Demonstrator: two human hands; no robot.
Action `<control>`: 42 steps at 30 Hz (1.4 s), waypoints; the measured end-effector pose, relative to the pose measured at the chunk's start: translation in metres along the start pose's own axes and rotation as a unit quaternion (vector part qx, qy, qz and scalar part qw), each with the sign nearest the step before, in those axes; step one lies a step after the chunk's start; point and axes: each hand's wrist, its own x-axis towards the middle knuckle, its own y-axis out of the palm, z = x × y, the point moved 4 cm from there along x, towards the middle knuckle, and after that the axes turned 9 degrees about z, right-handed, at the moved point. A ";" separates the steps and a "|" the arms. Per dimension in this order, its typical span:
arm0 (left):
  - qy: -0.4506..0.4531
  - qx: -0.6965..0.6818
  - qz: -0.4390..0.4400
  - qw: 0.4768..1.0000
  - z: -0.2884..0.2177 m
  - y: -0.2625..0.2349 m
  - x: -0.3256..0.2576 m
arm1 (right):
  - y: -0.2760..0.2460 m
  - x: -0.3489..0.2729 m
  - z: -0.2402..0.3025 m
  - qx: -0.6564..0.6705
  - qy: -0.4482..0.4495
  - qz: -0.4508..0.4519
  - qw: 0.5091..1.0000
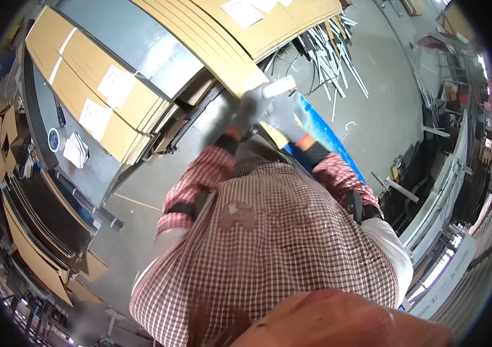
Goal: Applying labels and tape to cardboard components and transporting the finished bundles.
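Observation:
Both my hands wear grey gloves and meet at the near corner of a long stack of flat cardboard (217, 52). My right hand (285, 118) is closed around something at a white, roll-shaped piece (279, 87) with a small dark part at its right end; its exact kind is unclear. Close beside it on the left, my left hand (249, 110) is smeared by motion, so its fingers do not show clearly. It lies against the cardboard's edge. Under my right wrist runs a bright blue surface (329, 130).
Left of me, a strapped cardboard stack (101, 87) carries paper sheets on a grey table (98, 165), near a tape roll (56, 139). Several metal strips (332, 52) lie on the floor at the upper right. Dark sheets (46, 220) are stacked at the lower left.

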 end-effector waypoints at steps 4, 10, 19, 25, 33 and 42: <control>-0.118 0.203 0.079 0.969 -0.001 0.017 0.020 | -0.061 0.032 -0.045 0.599 0.039 0.157 0.784; -0.186 0.155 0.050 0.969 0.009 0.015 0.015 | -0.019 0.098 -0.059 0.234 -0.206 0.372 0.874; -0.038 0.135 0.014 0.990 -0.023 -0.010 0.010 | 0.072 0.119 -0.172 -0.042 -0.185 0.407 0.894; -0.130 0.197 -0.187 0.953 0.054 -0.044 -0.041 | -0.006 0.088 -0.052 0.268 -0.152 0.207 0.929; -0.168 -0.089 -0.118 0.975 -0.055 -0.009 -0.055 | -0.087 0.047 -0.075 0.376 -0.180 0.355 0.837; -0.356 -0.047 -0.019 0.933 -0.064 -0.042 -0.096 | -0.039 0.075 -0.110 0.256 -0.271 0.355 0.857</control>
